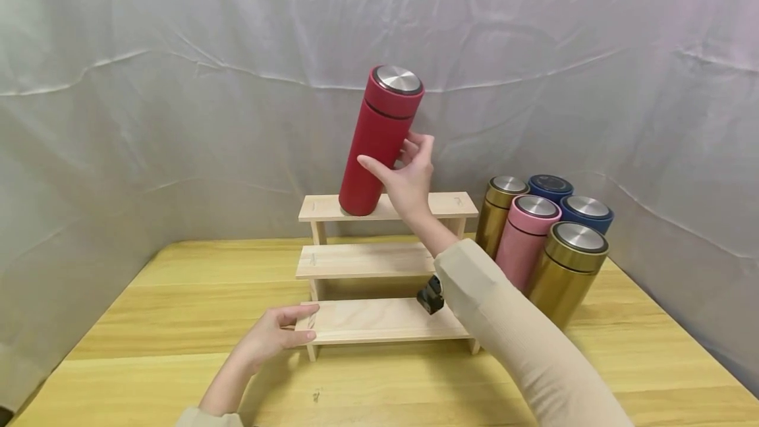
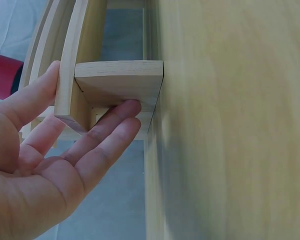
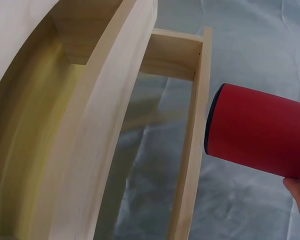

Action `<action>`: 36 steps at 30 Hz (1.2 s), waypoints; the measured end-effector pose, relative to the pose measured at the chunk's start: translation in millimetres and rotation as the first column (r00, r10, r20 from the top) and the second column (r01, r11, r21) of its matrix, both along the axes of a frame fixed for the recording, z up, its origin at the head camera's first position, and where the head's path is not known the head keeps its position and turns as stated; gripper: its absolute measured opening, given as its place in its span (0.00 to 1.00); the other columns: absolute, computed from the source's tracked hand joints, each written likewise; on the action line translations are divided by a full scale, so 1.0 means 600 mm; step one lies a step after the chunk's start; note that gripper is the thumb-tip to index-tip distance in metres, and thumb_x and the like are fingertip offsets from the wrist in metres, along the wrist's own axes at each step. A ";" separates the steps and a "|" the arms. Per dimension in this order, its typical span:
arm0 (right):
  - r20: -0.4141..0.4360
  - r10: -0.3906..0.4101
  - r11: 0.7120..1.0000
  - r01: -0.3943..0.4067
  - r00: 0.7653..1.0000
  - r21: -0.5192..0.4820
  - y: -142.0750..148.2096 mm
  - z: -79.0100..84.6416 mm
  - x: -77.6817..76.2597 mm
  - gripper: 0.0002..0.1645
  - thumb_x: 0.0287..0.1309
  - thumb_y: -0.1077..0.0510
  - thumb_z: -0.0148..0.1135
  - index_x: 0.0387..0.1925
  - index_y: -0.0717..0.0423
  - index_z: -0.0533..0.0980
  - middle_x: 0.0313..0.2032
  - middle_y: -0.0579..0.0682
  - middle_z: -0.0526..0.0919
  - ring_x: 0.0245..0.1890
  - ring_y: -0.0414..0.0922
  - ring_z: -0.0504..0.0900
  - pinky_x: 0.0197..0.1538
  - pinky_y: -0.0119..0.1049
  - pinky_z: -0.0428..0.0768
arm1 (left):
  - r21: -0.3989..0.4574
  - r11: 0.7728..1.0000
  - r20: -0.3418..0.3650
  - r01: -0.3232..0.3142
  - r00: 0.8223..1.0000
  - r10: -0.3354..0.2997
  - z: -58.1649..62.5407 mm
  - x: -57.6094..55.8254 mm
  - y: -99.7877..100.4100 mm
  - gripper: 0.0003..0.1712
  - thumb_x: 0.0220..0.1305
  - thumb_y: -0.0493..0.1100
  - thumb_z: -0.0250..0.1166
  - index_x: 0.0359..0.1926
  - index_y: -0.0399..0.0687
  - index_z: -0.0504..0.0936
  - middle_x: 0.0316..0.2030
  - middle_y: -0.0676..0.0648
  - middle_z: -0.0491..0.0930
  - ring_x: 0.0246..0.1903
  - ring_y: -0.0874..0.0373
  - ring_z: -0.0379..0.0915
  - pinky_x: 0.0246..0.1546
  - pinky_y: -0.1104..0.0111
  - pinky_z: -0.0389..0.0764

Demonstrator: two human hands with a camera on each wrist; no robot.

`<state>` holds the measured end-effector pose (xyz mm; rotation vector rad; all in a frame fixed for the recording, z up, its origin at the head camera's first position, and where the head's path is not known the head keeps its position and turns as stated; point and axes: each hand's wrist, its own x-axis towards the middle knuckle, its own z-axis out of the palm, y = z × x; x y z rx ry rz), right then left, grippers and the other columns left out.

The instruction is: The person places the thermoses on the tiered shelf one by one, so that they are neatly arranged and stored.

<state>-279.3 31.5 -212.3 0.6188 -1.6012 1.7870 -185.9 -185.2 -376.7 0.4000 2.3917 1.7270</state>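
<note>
My right hand (image 1: 410,173) grips a red thermos (image 1: 379,140) with a silver lid, thumb across its near side. It is tilted, lid leaning right, and its base is at the top step of a three-step wooden rack (image 1: 388,206). In the right wrist view the dark-rimmed base of the thermos (image 3: 255,130) shows close to the top board's edge. At the rack's lower left, my left hand (image 1: 269,335) holds the end of the bottom step (image 1: 385,319). The left wrist view shows its thumb on the board and fingers (image 2: 110,135) against the end support.
Right of the rack stand several upright thermoses: a gold one (image 1: 563,275) in front, a pink one (image 1: 528,236), another gold one (image 1: 495,216) and two blue ones (image 1: 587,213). The wooden table (image 1: 166,321) meets a grey cloth backdrop (image 1: 237,117).
</note>
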 end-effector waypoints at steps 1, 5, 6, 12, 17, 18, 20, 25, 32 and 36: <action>0.008 0.001 1.000 -0.001 1.000 0.004 -0.002 0.003 0.003 0.34 0.40 0.70 0.68 0.47 0.65 0.58 0.45 0.62 0.75 0.41 0.51 0.76 0.43 0.42 0.76 | -0.002 1.000 0.002 -0.002 1.000 0.002 0.000 0.000 0.000 0.30 0.53 0.39 0.64 0.56 0.31 0.68 0.59 0.31 0.59 0.54 0.32 0.55 0.45 0.54 0.72; 0.028 0.010 1.000 -0.011 1.000 0.027 -0.004 0.005 -0.002 0.35 0.41 0.69 0.68 0.48 0.64 0.57 0.45 0.62 0.74 0.42 0.51 0.76 0.44 0.41 0.76 | -0.009 1.000 0.004 -0.016 1.000 0.016 -0.001 -0.001 0.000 0.30 0.52 0.39 0.65 0.56 0.32 0.69 0.59 0.32 0.60 0.54 0.32 0.55 0.45 0.54 0.72; 0.030 0.014 0.999 -0.015 0.999 0.034 -0.005 0.004 -0.008 0.35 0.41 0.69 0.68 0.49 0.64 0.57 0.45 0.61 0.74 0.42 0.51 0.76 0.44 0.41 0.76 | -0.008 1.000 0.005 -0.016 1.000 0.016 -0.002 -0.001 0.000 0.30 0.52 0.39 0.65 0.56 0.32 0.69 0.59 0.32 0.61 0.54 0.32 0.55 0.46 0.54 0.72; 0.051 0.007 0.994 -0.012 0.999 0.105 -0.010 -0.005 -0.047 0.41 0.42 0.61 0.70 0.54 0.60 0.56 0.46 0.57 0.75 0.42 0.48 0.76 0.44 0.37 0.76 | -0.020 1.000 -0.009 -0.014 1.000 0.014 -0.003 -0.001 0.000 0.30 0.52 0.39 0.65 0.55 0.32 0.69 0.58 0.32 0.62 0.53 0.34 0.58 0.46 0.52 0.71; 0.065 -0.002 0.989 -0.007 0.998 0.146 -0.019 -0.006 -0.054 0.42 0.43 0.59 0.69 0.57 0.56 0.55 0.46 0.55 0.75 0.43 0.46 0.75 0.44 0.35 0.75 | -0.026 1.000 -0.017 -0.013 1.000 0.013 0.000 0.000 0.000 0.30 0.52 0.39 0.65 0.55 0.32 0.69 0.58 0.32 0.62 0.52 0.35 0.58 0.47 0.49 0.68; 0.067 -0.003 0.988 -0.007 0.998 0.155 -0.021 -0.006 -0.055 0.43 0.43 0.59 0.69 0.57 0.56 0.55 0.46 0.55 0.75 0.43 0.45 0.75 0.43 0.35 0.75 | -0.024 1.000 -0.016 -0.013 1.000 0.013 0.000 0.000 0.000 0.30 0.52 0.39 0.65 0.55 0.32 0.69 0.58 0.32 0.62 0.52 0.35 0.58 0.47 0.49 0.69; 0.075 -0.009 0.984 -0.005 0.997 0.178 -0.026 -0.005 -0.058 0.43 0.44 0.58 0.69 0.58 0.55 0.55 0.46 0.54 0.75 0.43 0.44 0.75 0.44 0.34 0.75 | -0.021 1.000 -0.015 -0.016 1.000 0.015 0.000 0.000 0.000 0.30 0.52 0.39 0.65 0.55 0.31 0.69 0.58 0.32 0.62 0.52 0.36 0.59 0.46 0.51 0.69; 0.089 -0.042 0.971 0.020 0.995 0.240 -0.035 -0.004 -0.067 0.42 0.45 0.57 0.69 0.59 0.56 0.55 0.49 0.55 0.74 0.46 0.45 0.74 0.46 0.34 0.74 | 0.011 1.000 -0.002 -0.009 1.000 0.009 -0.001 -0.002 0.001 0.31 0.50 0.38 0.66 0.55 0.29 0.68 0.55 0.31 0.65 0.47 0.42 0.66 0.43 0.58 0.73; 0.089 -0.058 0.961 0.032 0.994 0.274 -0.035 -0.009 -0.078 0.42 0.46 0.58 0.68 0.60 0.57 0.57 0.53 0.54 0.71 0.50 0.47 0.71 0.50 0.35 0.72 | 0.008 1.000 0.004 -0.014 1.000 0.014 0.002 -0.004 0.000 0.31 0.50 0.38 0.66 0.55 0.29 0.68 0.57 0.30 0.63 0.46 0.44 0.67 0.43 0.59 0.74; 0.108 -0.038 0.950 0.003 0.993 0.312 -0.033 -0.011 -0.078 0.43 0.46 0.59 0.68 0.61 0.57 0.56 0.56 0.52 0.68 0.53 0.45 0.68 0.52 0.34 0.70 | -0.019 0.999 -0.013 -0.030 0.999 0.030 0.003 -0.003 -0.001 0.31 0.50 0.39 0.66 0.55 0.31 0.69 0.58 0.31 0.62 0.50 0.38 0.62 0.45 0.55 0.72</action>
